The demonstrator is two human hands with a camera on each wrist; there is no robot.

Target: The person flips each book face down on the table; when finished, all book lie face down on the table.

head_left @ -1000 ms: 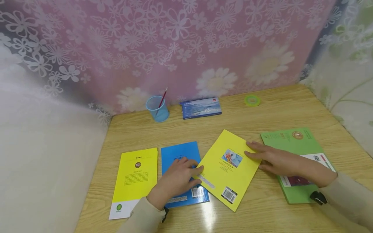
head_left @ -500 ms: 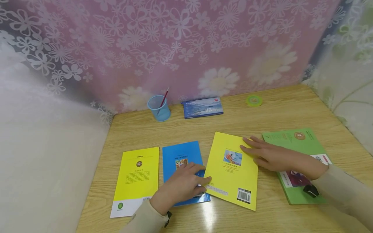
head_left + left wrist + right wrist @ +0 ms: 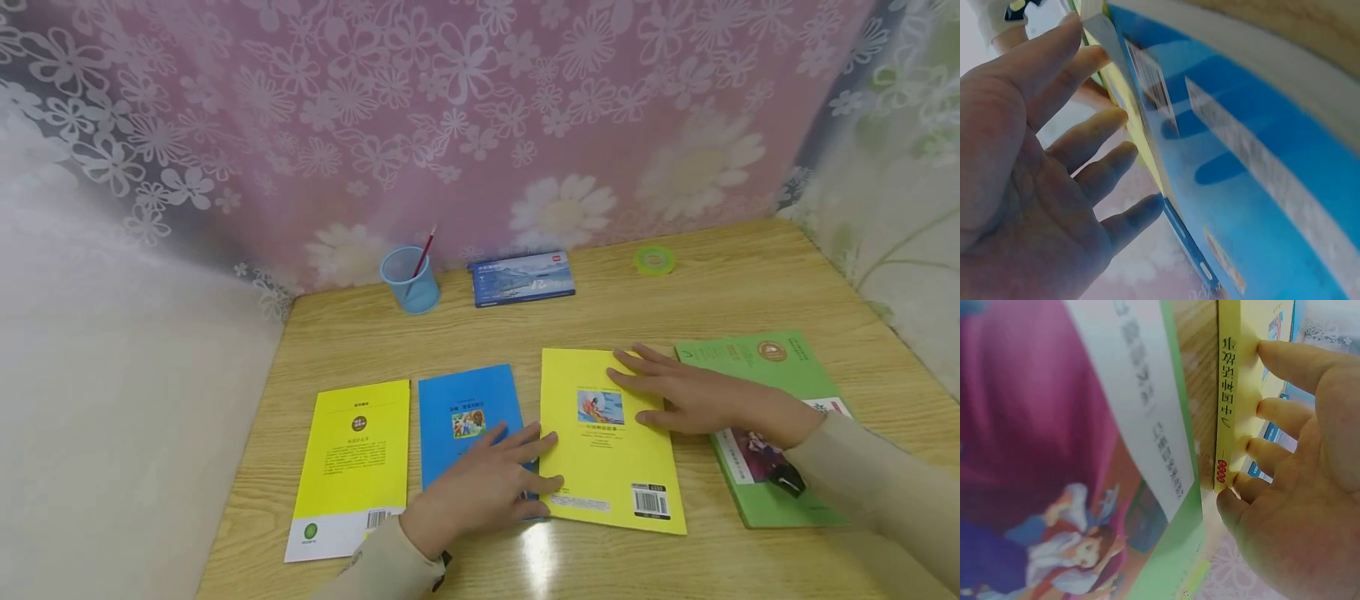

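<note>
A yellow book (image 3: 596, 467) lies back cover up, nearly square to me, with a small picture and a barcode on it. My left hand (image 3: 487, 487) reaches across a blue book (image 3: 459, 392), its spread fingertips at the yellow book's left edge. On the yellow book's upper right part rest the straight fingers of my right hand (image 3: 693, 400). In the right wrist view, the fingers touch the cover beside the spine (image 3: 1227, 406). Below the right forearm lies a thick green book (image 3: 731, 354). The left wrist view shows the left palm (image 3: 1029, 206) beside the blue cover (image 3: 1260, 206).
A yellow and white book (image 3: 352, 467) lies at the far left of the wooden table (image 3: 360, 333). Along the back stand a blue mesh cup (image 3: 411, 287) with a red pencil (image 3: 425, 248), a flat blue box (image 3: 522, 280) and a green tape roll (image 3: 655, 261).
The yellow book has turned from a slant to nearly straight, beside the blue book. Both hands have moved along with it, and the left fingers have spread.
</note>
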